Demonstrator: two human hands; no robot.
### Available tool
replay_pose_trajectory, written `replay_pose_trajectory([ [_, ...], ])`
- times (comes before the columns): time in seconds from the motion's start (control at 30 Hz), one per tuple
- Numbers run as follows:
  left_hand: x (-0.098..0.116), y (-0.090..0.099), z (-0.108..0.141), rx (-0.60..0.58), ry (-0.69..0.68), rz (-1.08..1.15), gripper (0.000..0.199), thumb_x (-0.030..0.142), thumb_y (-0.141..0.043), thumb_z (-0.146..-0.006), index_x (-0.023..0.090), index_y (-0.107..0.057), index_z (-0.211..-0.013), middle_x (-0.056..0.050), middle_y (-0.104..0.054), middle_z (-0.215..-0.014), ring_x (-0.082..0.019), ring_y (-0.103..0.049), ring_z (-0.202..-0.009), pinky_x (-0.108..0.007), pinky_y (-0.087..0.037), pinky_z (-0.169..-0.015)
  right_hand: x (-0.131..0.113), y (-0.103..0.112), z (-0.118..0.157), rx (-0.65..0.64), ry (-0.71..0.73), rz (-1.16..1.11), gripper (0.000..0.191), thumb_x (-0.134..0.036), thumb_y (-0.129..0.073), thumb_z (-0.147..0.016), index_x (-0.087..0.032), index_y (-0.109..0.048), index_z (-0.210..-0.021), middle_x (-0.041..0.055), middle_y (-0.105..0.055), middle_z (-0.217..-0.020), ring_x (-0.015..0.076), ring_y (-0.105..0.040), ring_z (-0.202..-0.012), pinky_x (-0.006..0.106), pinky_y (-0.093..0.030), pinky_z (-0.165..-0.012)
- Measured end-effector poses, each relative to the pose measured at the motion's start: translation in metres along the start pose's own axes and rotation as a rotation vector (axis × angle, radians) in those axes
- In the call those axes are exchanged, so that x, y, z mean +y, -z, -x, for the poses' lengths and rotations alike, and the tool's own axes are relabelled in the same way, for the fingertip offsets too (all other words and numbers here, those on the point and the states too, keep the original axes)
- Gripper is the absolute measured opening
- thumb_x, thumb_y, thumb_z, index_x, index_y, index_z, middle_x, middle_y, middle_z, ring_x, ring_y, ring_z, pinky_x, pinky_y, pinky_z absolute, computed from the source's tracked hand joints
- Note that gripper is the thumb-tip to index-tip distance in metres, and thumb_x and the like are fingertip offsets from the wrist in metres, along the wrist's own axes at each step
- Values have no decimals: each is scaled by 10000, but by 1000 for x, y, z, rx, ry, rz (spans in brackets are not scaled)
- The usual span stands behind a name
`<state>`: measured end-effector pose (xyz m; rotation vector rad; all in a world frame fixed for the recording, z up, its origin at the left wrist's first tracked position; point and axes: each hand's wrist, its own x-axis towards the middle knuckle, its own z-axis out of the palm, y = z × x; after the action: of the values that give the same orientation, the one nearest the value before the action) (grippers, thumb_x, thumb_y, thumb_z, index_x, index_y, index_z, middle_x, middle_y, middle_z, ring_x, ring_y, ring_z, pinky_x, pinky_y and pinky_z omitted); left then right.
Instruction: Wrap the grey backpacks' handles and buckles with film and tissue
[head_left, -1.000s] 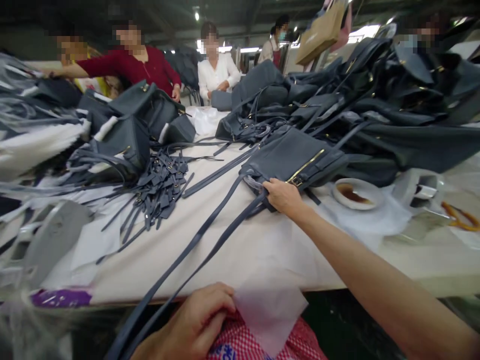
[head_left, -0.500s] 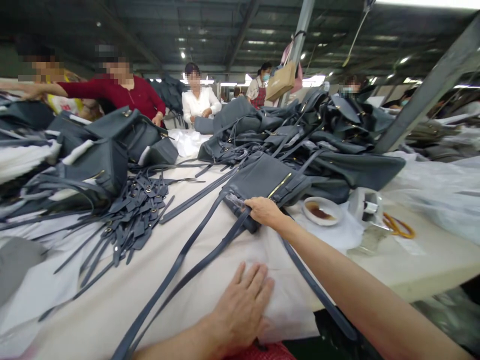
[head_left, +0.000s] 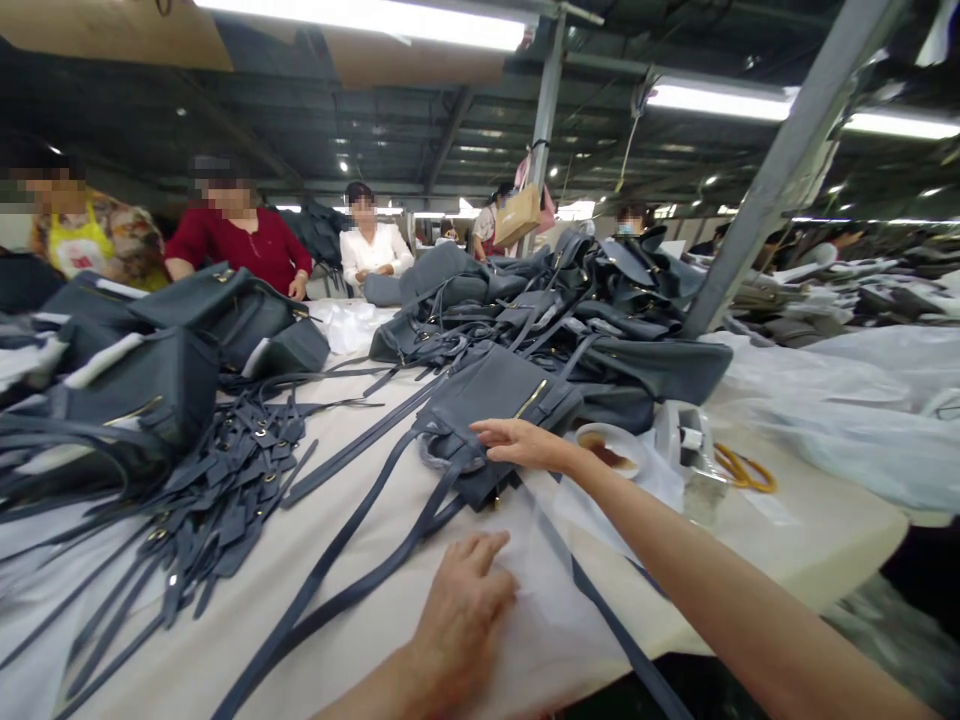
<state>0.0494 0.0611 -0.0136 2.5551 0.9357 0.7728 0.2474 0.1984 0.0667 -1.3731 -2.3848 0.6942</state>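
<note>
A dark blue-grey handbag (head_left: 480, 385) with a gold zip lies on the cream table cover (head_left: 352, 530) ahead of me. Its long straps (head_left: 341, 600) trail toward me. Over the near part of this bag is my right hand (head_left: 517, 443), fingers stretched out and not wrapped round anything; whether they touch the leather I cannot tell. My left hand (head_left: 465, 605), a little blurred, hovers at or just over a thin white sheet (head_left: 544, 590), its fingers loosely bent and apart, with nothing in them.
To the left lie a heap of strap pieces (head_left: 240, 480) and stacked bags (head_left: 180, 370). More bags (head_left: 600, 280) pile up behind. A white dish (head_left: 634, 450) of brown liquid, a tape dispenser (head_left: 679, 440) and orange-handled scissors (head_left: 742, 468) sit at right. Several people stand across the table.
My right hand has let go of the bag's edge and straightened its fingers. My left hand has lifted from lying flat and curled slightly. The view has tilted up.
</note>
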Motion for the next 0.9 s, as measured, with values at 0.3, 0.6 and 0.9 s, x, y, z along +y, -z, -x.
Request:
replay_pose_trajectory([
  [0.3, -22, -18, -41, 30, 288, 110, 151, 81, -488, -763, 192, -591, -764, -74, -653, -911, -246, -585, -912, -366, -467, -804, -6, -49, 124, 77, -114, 81, 773, -439, -762, -723, -134, -523, -1392, 177, -598, -1368, 330, -590, -1221, 422, -496, -1013],
  [0.6, -25, -10, -35, 170, 298, 418, 128, 285, -508, -881, 199, -568, -953, -47, -664, -894, -208, -628, -806, -301, -486, -734, -12, -71, 114, 333, -144, 389, 310, -129, -573, -864, -234, -670, -1139, 80, -745, -1049, 252, -685, -964, 359, -527, -865],
  [0.9, -36, -6, -31, 256, 295, 438, 116, 161, -464, -830, 204, -563, -872, -43, -631, -833, -203, -613, -751, -307, -495, -719, 65, -40, 125, 443, -297, 636, 281, -63, -505, -791, -164, -731, -924, 138, -717, -838, 287, -675, -782, 382, -536, -708],
])
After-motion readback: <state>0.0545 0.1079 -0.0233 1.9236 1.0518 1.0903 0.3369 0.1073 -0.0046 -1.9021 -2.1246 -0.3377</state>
